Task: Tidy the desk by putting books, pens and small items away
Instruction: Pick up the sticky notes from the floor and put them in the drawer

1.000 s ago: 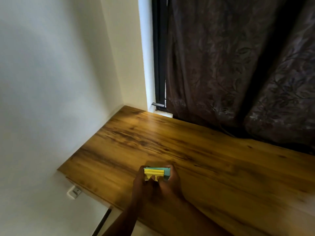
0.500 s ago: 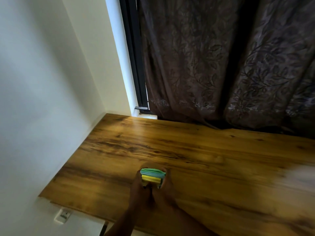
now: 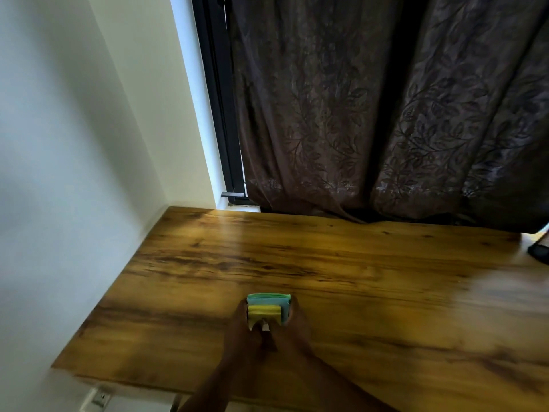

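Gripping from both sides: left hand (image 3: pixel 242 328) and right hand (image 3: pixel 292 325) clamp a small stack of yellow, green and blue sticky-note pads (image 3: pixel 268 309), pressed between them just beyond the fingertips. Neither hand is nearer; the stack sits dead centre between them. Long axis runs left to right. Stack looks uneven, yellow block smaller and nearer, blue-green layers behind. It stands at the near-middle of the brown wood-grain surface (image 3: pixel 356 278); whether it touches, cannot tell.
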